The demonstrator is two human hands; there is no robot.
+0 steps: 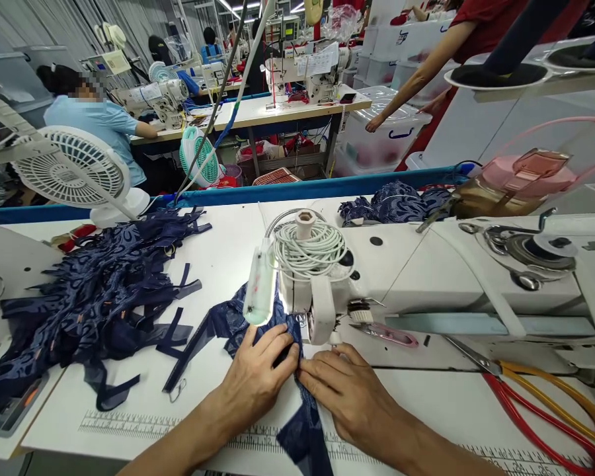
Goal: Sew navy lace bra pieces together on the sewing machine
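Note:
A navy lace garment piece (305,430) lies on the white table under the head of a white sewing machine (426,277). My left hand (255,380) rests on the fabric just left of the needle, fingers closed down on it. My right hand (344,390) presses the same piece from the right, fingers flat and together, fingertips meeting those of the left hand near the presser foot (302,330). A small lamp (260,287) hangs over the needle area.
A heap of navy lace pieces (99,297) covers the table's left. Red and orange scissors (540,390) and pink snips (391,335) lie right. A white fan (74,168) stands at back left, a pink bottle (520,182) on the right. Other people work at machines behind.

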